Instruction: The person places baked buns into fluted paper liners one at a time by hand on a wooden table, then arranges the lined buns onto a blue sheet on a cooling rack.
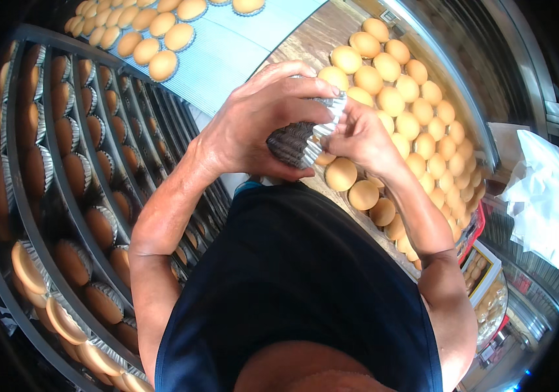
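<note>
My left hand (253, 121) is wrapped round a nested stack of fluted metal cake moulds (290, 145), tilted on its side in front of my chest. The stack's crinkled silver rims face right. My right hand (366, 138) is closed at those rims, thumb and fingers pinching the outermost edge; whether anything lies inside that mould is hidden. Just below and beyond my right hand, round golden cakes (390, 101) without moulds cover a wooden board (302, 44).
On my left stands a dark metal rack (31, 202) with several tiers of cakes in fluted moulds. More cakes in moulds (162, 64) sit on a light blue ribbed surface (227, 39) at the far left. White plastic bags (541, 196) hang at the right, near a framed picture (479, 269).
</note>
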Motion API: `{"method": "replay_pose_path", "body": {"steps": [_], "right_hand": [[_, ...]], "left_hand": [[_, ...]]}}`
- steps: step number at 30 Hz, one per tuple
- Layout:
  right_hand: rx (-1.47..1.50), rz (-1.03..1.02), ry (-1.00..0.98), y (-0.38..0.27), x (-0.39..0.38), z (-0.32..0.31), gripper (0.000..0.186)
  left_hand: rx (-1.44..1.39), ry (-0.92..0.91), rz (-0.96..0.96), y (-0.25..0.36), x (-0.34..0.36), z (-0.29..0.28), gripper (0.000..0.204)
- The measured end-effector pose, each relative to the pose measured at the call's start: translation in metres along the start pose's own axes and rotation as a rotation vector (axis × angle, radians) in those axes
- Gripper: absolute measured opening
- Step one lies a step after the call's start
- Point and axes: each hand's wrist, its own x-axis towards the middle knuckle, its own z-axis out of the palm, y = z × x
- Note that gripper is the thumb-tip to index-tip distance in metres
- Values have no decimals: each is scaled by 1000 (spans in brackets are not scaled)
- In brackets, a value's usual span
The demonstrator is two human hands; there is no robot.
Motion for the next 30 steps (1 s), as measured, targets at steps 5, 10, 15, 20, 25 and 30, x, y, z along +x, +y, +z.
{"method": "replay_pose_path", "body": {"steps": [5, 10, 15, 20, 25, 30], "right_hand": [[-301, -6, 75, -3, -2, 5, 50], [-56, -129, 76, 5, 11, 8, 50], [35, -44, -1, 1, 7, 2, 47], [-200, -6, 70, -2, 19, 4, 39], [53, -67, 13, 13, 26, -1, 35], [129, -35, -70, 15, 40, 14, 34]], "left_hand": [[24, -18, -28, 9, 6, 2, 73], [109, -18, -1, 7, 7, -1, 79], [28, 14, -33, 3, 1, 0, 79], [59, 43, 14, -1, 3, -1, 80], [62, 128, -29, 5, 1, -7, 71], [170, 174, -86, 10, -23, -29, 74]]}}
